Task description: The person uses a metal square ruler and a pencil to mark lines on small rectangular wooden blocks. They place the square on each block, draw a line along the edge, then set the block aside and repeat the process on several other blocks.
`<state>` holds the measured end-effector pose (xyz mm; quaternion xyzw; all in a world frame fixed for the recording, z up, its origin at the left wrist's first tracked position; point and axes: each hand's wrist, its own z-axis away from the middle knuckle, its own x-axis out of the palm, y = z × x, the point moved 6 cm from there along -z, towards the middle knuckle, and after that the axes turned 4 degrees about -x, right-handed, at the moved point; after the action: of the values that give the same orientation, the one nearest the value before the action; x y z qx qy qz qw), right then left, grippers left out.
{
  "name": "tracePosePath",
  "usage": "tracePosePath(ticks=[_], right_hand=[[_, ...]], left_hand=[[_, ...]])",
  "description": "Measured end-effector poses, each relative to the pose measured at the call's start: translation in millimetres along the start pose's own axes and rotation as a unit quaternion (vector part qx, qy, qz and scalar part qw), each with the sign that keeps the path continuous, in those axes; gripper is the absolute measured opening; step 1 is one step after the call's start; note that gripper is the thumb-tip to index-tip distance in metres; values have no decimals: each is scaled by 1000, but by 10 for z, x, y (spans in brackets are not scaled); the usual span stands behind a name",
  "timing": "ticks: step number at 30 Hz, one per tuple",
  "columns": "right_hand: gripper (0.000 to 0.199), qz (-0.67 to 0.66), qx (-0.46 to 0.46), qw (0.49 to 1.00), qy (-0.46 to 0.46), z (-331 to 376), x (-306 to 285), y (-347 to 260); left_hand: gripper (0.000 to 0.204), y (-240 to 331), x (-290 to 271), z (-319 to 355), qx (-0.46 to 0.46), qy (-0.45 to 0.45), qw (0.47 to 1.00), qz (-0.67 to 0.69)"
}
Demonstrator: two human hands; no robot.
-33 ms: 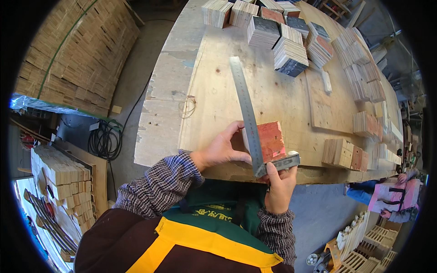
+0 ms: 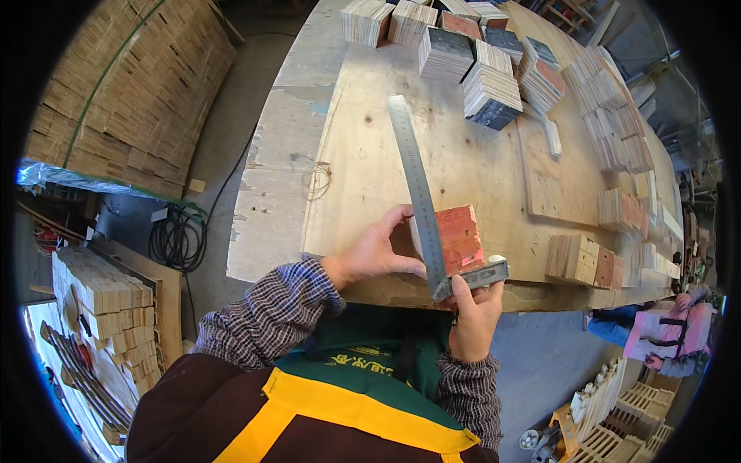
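Observation:
A steel try square (image 2: 414, 174) with a graduated blade lies across a red-faced wooden block (image 2: 463, 235) near the table's front edge. The stock of the square sits along the near side of the block, and the blade points away from me over the block's left edge. My right hand (image 2: 476, 324) is closed around the stock, thumb on top. My left hand (image 2: 376, 251) grips the block's left side between thumb and fingers; part of those fingers is hidden behind the blade and block.
Stacked layered-wood blocks (image 2: 446, 55) with black or red faces stand at the table's far side. More blocks (image 2: 573, 260) line the right edge, beside a thin board (image 2: 559, 189). Banded wood (image 2: 131, 92) and coiled cable (image 2: 179, 238) are at left. Another person (image 2: 670, 332) is at far right.

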<state>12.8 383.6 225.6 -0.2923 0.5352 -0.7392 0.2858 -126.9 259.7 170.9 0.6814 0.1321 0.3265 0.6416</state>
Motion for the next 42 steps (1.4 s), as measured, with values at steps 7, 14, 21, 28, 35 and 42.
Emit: tracePosePath(ticks=[7, 14, 21, 28, 35, 42], right_hand=[[66, -10, 9, 1000, -12, -23, -29, 6], [63, -14, 14, 1000, -16, -33, -20, 4], [62, -8, 9, 1000, -16, -33, -11, 9], [55, -2, 3, 1000, -6, -24, 5, -11], [63, -4, 29, 999, -17, -26, -15, 0], [54, -14, 17, 1000, -14, -30, 21, -26]], left_hand=[[87, 15, -11, -7, -7, -9, 1000, -11], [88, 16, -16, -16, -15, -5, 1000, -25], [89, 9, -14, -10, -9, -8, 999, -30], [83, -57, -29, -13, -13, -16, 1000, -3], [77, -56, -20, -11, -14, -18, 999, 22], [76, -32, -30, -19, -4, -18, 1000, -1]])
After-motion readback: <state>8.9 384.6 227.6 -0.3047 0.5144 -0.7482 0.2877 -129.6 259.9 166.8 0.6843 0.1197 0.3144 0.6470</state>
